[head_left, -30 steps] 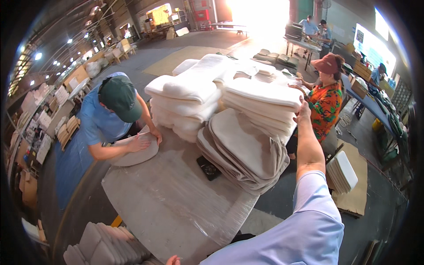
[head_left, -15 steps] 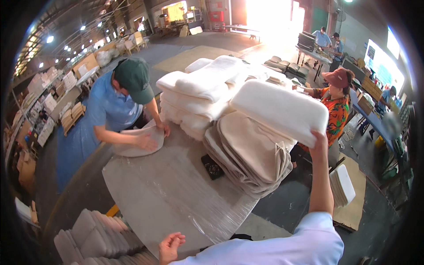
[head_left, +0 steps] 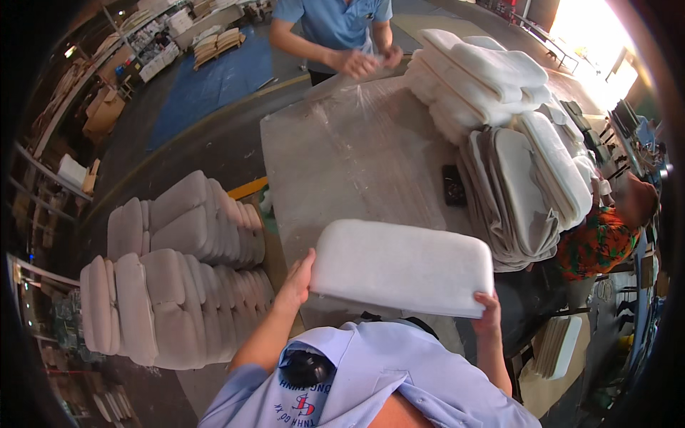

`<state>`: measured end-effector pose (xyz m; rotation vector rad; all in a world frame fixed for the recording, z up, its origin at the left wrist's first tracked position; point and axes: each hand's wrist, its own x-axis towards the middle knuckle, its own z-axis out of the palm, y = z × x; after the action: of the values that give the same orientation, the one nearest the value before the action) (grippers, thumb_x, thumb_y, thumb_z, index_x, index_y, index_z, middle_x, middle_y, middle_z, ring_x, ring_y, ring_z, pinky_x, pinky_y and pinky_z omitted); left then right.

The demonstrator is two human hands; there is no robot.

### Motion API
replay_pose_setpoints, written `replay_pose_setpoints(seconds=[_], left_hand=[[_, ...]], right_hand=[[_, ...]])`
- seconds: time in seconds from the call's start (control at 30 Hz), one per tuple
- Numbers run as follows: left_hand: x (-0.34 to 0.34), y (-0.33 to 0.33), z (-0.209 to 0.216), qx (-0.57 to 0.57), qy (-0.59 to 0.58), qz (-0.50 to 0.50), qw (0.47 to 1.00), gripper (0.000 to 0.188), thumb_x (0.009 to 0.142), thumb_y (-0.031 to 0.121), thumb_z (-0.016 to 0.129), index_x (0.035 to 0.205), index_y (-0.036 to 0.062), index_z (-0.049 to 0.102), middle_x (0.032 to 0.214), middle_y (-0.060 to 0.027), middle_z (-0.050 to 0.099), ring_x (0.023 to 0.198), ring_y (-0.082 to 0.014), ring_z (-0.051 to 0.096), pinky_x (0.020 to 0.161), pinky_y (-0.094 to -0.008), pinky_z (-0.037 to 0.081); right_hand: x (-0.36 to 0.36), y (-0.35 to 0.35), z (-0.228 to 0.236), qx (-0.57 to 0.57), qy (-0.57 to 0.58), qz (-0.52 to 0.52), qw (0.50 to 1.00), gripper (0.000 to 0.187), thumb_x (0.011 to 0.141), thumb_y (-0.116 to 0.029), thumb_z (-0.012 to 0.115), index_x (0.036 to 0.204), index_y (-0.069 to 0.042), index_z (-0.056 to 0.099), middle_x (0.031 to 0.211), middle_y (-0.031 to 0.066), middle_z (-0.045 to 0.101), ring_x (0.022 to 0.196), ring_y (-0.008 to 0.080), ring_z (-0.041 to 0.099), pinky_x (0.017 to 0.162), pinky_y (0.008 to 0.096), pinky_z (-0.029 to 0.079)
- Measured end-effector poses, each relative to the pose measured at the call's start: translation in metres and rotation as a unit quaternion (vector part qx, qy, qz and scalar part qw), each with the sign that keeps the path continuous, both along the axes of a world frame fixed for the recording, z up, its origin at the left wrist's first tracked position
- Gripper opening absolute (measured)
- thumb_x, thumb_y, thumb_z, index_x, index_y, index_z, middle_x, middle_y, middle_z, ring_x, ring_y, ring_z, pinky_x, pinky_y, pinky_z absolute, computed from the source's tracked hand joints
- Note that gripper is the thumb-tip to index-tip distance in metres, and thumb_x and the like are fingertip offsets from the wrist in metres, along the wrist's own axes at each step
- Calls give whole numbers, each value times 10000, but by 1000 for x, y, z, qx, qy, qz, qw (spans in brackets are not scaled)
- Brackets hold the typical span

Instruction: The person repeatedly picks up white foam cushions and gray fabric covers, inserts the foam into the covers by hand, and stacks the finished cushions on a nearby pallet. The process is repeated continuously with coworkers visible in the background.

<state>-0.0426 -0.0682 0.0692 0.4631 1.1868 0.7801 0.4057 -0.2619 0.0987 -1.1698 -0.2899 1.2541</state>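
Observation:
Right in front of me, over the near edge of the table, I hold a white rounded foam cushion pad (head_left: 403, 267). My left hand (head_left: 299, 279) grips its left end, and my right hand (head_left: 488, 312) is closed on its lower right corner. Beyond the pad is the tabletop (head_left: 342, 164), covered with clear plastic film. To the right rests a stack of greyish-beige fabric covers (head_left: 512, 192), with a small black object (head_left: 453, 185) beside it. Another white pad (head_left: 560, 167) leans along that stack, and behind it rises a pile of fluffy white pads (head_left: 478, 78).
A co-worker in a blue shirt (head_left: 332, 28) stands across the table, hands (head_left: 364, 63) close together. Rows of grey cushions (head_left: 193, 278) are stacked at left. A person in an orange patterned top (head_left: 603, 242) is at right, near a stack of thin pads (head_left: 560, 347) below.
The white pad has come from the pile at the right to in front of me. My left hand, empty before, now grips it too. The view has swung downward and left.

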Motion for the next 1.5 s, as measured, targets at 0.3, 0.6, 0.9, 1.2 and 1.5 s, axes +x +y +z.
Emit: replay_pose_setpoints(seconds=[0.3, 0.6, 0.9, 1.2, 1.5], left_hand=[[-64, -87, -57, -31, 74, 119, 990, 589, 1083, 409, 581, 1472, -31, 532, 1404, -126, 638, 1263, -236, 602, 1076, -391, 482], [-95, -121, -54, 5, 226, 60, 972, 518, 1079, 500, 549, 1329, 54, 637, 1193, -72, 703, 1018, -200, 652, 921, -387, 486], [-97, -88, -41, -74, 247, -64, 964, 631, 1110, 592, 388, 1290, 57, 670, 1112, -53, 744, 963, -173, 670, 798, -318, 499], [-45, -16, -36, 4, 131, 64, 989, 622, 1110, 515, 485, 1355, -48, 585, 1299, -130, 672, 1117, -236, 676, 1004, -384, 536], [-54, -103, 19, 198, 96, 201, 955, 477, 1095, 454, 532, 1024, 13, 701, 1047, -89, 707, 996, -211, 647, 922, -395, 496]], right_hand=[[-43, 35, -66, -155, 10, 184, 971, 687, 925, -262, 795, 1524, -117, 491, 1336, 81, 655, 1216, 272, 646, 989, 413, 544], [-18, 13, -58, -234, -155, 134, 950, 664, 1032, -502, 627, 1520, -64, 523, 1305, 89, 662, 1164, 219, 614, 986, 386, 479], [-12, 44, -73, -308, -254, 235, 886, 693, 1063, -617, 488, 1327, -3, 671, 1235, 97, 707, 1076, 220, 638, 920, 366, 508], [-51, 128, -70, -200, -345, 158, 903, 534, 1091, -509, 517, 1263, -35, 692, 1118, 83, 703, 986, 154, 610, 817, 336, 491], [-61, 45, -25, 45, -290, -19, 956, 463, 1086, -478, 539, 1031, -40, 676, 885, -8, 625, 828, 101, 538, 762, 270, 432]])
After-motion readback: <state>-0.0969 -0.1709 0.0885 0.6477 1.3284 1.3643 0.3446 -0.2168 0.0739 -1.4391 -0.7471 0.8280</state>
